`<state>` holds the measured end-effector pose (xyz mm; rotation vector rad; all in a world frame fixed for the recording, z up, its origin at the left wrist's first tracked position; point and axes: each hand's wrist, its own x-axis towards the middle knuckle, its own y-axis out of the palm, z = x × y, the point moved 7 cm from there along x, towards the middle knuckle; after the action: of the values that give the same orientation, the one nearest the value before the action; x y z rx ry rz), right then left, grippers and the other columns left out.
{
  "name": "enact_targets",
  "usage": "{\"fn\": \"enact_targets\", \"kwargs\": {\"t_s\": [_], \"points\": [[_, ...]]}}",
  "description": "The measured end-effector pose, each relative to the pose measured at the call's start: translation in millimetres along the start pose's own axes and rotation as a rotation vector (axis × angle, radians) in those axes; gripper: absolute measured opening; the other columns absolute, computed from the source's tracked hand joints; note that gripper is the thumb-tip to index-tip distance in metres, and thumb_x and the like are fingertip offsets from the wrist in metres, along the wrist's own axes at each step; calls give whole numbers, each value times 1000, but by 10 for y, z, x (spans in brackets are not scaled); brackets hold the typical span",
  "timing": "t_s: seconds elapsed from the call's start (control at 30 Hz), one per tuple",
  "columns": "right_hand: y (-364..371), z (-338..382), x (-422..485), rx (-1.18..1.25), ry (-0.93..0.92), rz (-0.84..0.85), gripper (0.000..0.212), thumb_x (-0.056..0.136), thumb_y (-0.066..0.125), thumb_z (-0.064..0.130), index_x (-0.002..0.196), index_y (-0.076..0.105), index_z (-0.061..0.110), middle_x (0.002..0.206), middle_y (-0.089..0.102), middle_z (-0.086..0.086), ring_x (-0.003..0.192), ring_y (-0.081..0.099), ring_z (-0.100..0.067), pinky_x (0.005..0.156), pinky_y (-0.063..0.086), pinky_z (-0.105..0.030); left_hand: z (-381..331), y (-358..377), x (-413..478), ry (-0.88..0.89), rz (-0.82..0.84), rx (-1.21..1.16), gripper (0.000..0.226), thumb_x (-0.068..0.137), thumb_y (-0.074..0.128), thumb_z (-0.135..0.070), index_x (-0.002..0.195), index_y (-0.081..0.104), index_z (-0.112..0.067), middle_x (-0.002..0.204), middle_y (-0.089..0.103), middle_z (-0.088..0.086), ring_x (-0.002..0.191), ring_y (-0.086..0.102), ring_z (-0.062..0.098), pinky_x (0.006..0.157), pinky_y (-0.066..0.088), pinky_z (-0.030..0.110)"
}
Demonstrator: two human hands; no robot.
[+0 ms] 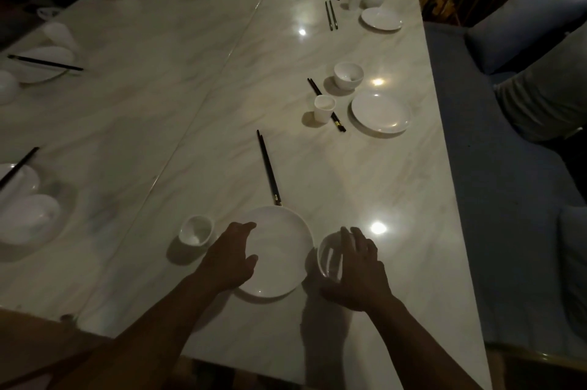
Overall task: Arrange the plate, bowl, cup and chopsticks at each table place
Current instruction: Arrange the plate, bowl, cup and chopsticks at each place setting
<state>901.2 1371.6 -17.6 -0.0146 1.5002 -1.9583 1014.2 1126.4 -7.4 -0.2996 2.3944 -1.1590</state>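
Note:
At the near place a white plate [279, 250] lies on the marble table [197, 123]. My left hand [230, 258] rests over the plate's left rim, thumb on the plate and fingers spread. My right hand [355, 269] grips a white bowl [328, 259], which is tilted on its side just right of the plate. A small white cup [194, 231] stands left of the plate. Black chopsticks [268, 167] lie beyond the plate, pointing away.
The place to the right holds a plate [380, 112], a bowl [348, 74], a cup [324, 107] and chopsticks [325, 103]. More settings line the far end and left side. A blue cushioned bench [508, 167] runs along the table's right edge.

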Motion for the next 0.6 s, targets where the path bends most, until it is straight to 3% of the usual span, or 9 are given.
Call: {"fn": "enact_targets", "kwargs": {"t_s": [0.13,0.6], "points": [[-11,-35,34,8,-45,-33,131,50,88,52,153,12,24,158,16,1,141,26,-31,104,46,-45,-48,-25,16,8,-23,19,73,83,68,-31,146,32,-22,145,38,5,121,52,23,100,46,37],[10,-94,12,34,-64,-24,132,47,89,54,153,16,23,157,20,1,138,30,-31,103,47,-46,-107,20,8,18,-29,16,73,84,68,-31,146,32,-22,145,37,4,122,51,22,100,45,34]]}}
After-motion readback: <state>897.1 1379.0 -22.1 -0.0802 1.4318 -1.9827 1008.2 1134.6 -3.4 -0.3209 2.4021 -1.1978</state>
